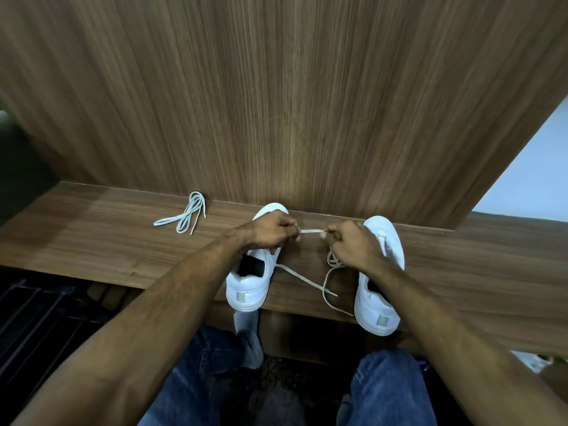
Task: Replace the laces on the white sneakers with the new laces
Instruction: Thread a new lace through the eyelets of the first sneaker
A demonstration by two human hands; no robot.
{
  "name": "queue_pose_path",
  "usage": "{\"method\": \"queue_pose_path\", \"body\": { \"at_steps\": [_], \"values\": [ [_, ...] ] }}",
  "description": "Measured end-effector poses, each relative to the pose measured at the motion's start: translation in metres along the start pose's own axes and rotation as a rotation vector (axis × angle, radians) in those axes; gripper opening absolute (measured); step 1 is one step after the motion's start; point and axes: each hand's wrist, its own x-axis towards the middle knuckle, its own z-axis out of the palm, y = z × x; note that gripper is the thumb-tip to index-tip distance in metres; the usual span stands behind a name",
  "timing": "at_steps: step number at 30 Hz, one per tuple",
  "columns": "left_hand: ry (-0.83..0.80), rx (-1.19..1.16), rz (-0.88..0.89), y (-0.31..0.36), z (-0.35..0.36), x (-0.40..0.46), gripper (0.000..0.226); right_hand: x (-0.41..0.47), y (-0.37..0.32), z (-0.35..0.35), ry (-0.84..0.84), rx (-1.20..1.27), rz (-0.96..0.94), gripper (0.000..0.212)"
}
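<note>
- A dark metal rack [40, 309] shows below the worktop's front edge at the far left.
- A bundled pale lace [184, 215] lies loose on the wooden worktop [92, 241], left of both shoes and near the wood-grain back panel [292, 103]; nothing touches it.
- The left white sneaker [250, 284] stands on the worktop with its toe against the back panel and its heel at the front edge, slightly overhanging.
- The left hand [272, 230] hovers over that sneaker's front part, fingers curled, thumb and fingertips pinching one end of a short stretch of lace.
- That taut lace section [312, 231] spans the gap between the two hands, level and above the worktop.
- A loose lace [307, 281] trails from the left sneaker's collar across the worktop towards the right sneaker, its tips lying between the shoes.
- The right hand [353, 247] has its fingers curled, pinching the other end of the taut section, with coils of lace gathered under the palm.
- The right white sneaker [381, 287] stands parallel to the left one, toe near the back panel, heel past the front edge.
- Blue jeans [384, 392] cover the person's legs below.
</note>
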Motion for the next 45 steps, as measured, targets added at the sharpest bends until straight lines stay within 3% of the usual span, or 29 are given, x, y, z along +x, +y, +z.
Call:
{"method": "queue_pose_path", "body": {
  "at_steps": [6,9,11,13,15,17,20,22,29,33,36,39,41,45],
  "values": [
    [0.103,-0.078,-0.066,-0.036,-0.017,-0.008,0.025,-0.008,0.053,-0.03,0.178,-0.112,0.435,0.026],
    [0.12,-0.098,-0.062,-0.041,-0.018,-0.008,0.025,-0.01,0.07,-0.032,0.168,-0.149,0.551,0.029],
    [0.113,-0.098,-0.064,-0.037,-0.014,-0.005,0.024,-0.009,0.069,-0.025,0.119,-0.221,0.515,0.032],
    [0.101,-0.088,-0.063,-0.03,-0.006,-0.001,0.024,-0.009,0.06,-0.013,0.095,-0.217,0.313,0.036],
    [0.058,-0.076,-0.045,-0.02,0.005,0.001,0.024,-0.008,0.039,0.002,0.062,-0.052,0.074,0.036],
    [0.011,-0.051,-0.025,-0.014,0.015,0.002,0.024,-0.006,0.013,0.013,-0.013,0.121,-0.049,0.036],
    [-0.011,-0.034,-0.011,-0.012,0.022,0.003,0.027,-0.001,-0.006,0.026,-0.038,0.056,-0.154,0.015],
    [-0.001,-0.041,-0.013,-0.015,0.019,0.0,0.026,-0.001,-0.004,0.025,0.004,-0.014,-0.14,0.011],
    [0.04,-0.111,-0.064,-0.041,0.002,-0.01,0.024,-0.015,0.039,0.002,0.074,-0.046,0.205,0.018],
    [0.045,-0.106,-0.047,-0.037,0.008,-0.007,0.026,-0.015,0.032,0.006,0.007,-0.113,0.078,0.021],
    [0.011,-0.086,-0.037,-0.027,0.018,-0.005,0.029,-0.011,0.007,0.018,-0.055,0.044,-0.078,0.039],
    [-0.01,-0.079,-0.03,-0.023,0.023,-0.003,0.028,-0.008,-0.014,0.03,-0.059,0.09,-0.139,0.026],
    [0.016,-0.073,-0.024,-0.026,0.022,-0.004,0.03,-0.007,-0.017,0.035,-0.035,0.078,-0.098,0.013],
    [0.132,-0.101,-0.03,-0.049,0.009,-0.005,0.029,-0.008,-0.003,0.037,-0.031,0.216,0.08,0.022]
  ]
}}
